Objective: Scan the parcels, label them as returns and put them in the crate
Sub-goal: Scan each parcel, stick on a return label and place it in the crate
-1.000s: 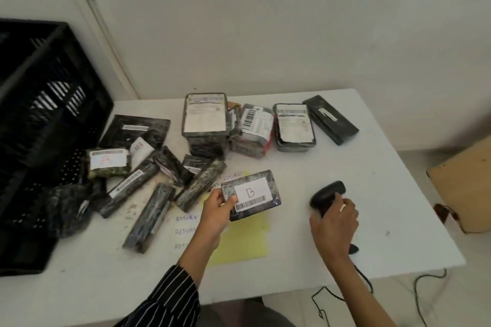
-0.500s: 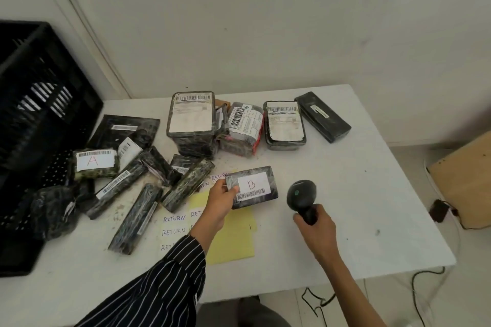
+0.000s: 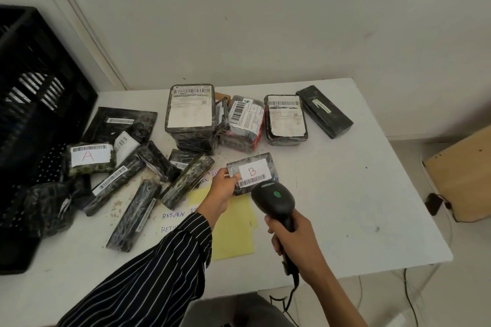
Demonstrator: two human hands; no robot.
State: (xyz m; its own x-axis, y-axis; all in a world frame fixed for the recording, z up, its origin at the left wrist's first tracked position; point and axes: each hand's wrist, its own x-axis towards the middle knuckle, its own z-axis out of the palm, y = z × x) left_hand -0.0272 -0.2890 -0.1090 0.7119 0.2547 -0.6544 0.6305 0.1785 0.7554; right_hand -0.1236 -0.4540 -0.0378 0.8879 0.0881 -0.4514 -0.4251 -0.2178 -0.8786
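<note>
My left hand (image 3: 221, 188) pinches the left end of a dark wrapped parcel (image 3: 252, 171) whose white label shows a "B" and a barcode. My right hand (image 3: 288, 236) grips the handle of a black barcode scanner (image 3: 273, 198), its head with a green dot right over the parcel's lower right corner, pointing at the barcode. A parcel marked "A" (image 3: 90, 158) lies at the left near the black crate (image 3: 32, 103). Yellow sheets (image 3: 233, 231) and white "RETURN" labels (image 3: 172, 216) lie under my left arm.
Several other dark wrapped parcels lie across the white table (image 3: 345, 194), long ones (image 3: 134, 216) at the left and labelled boxes (image 3: 190, 111) at the back. The scanner cable hangs off the front edge. A cardboard box (image 3: 467, 175) stands on the floor at the right.
My right hand picked the scanner up from the table and brought it left, up to parcel B. My left hand kept holding the parcel.
</note>
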